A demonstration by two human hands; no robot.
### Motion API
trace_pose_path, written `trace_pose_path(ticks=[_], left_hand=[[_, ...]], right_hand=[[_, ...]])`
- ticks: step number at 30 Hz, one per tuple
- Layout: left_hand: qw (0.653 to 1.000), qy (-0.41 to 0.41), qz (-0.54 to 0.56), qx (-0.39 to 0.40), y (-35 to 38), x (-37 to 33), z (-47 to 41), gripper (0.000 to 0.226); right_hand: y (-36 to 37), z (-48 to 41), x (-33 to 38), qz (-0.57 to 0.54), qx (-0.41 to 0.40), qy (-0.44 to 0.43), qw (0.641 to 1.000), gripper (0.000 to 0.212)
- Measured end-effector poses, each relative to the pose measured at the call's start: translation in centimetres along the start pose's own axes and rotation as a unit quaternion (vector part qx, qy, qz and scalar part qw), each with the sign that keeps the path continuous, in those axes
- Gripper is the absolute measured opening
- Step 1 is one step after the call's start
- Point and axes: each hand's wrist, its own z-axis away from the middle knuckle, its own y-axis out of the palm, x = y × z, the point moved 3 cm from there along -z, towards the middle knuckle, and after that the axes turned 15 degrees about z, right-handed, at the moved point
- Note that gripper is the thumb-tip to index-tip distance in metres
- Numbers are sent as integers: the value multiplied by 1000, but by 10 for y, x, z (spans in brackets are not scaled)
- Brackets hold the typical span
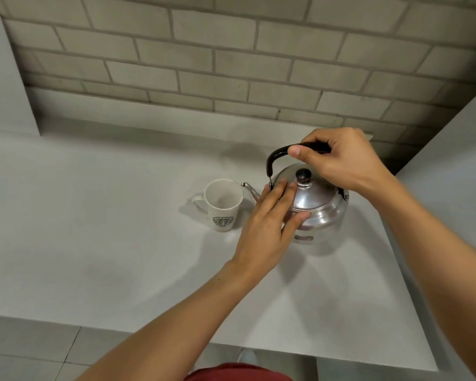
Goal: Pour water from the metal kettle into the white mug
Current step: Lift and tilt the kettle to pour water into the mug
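Countertop [121,243] first, it's a big pale grey slab running up to a brick-pattern wall [231,64], with a tiled floor [25,350] showing below the front edge. Metal kettle [318,210] sits on the counter toward the right, looks upright, lid on with a dark knob [303,176] in the middle. Right hand [338,163] comes in from the right and is wrapped around the black handle [275,155] arching over the top, fingers curled closed on it, thumb tip pressed on the near side. Left hand [267,226] is flat and loose, not gripping anything, fingers spread on the lid's left edge and the thumb against the kettle's shoulder. White mug [223,206] stands just left of the kettle, handle pointing left, green round logo facing the camera, looks empty inside. Spout [249,189] pokes out just beside the mug's rim, can't tell if it touches.
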Motion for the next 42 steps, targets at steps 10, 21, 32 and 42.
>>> trace_pose_path(ticks=[10,21,32,42], left_hand=[[996,-22,75,-38,-6,10,2,57],[989,-9,128,-78,-6,14,-7,57],[979,2,169,-115,-2,9,-12,56],[966,-18,228,-123,-2,-3,-10,56]], right_hand=[[2,-20,33,70,45,-59,995,39],[-3,-37,61,146,81,-111,980,42],[-10,-47,76,176,78,-154,969,43],[-18,-46,85,207,89,-179,958,43]])
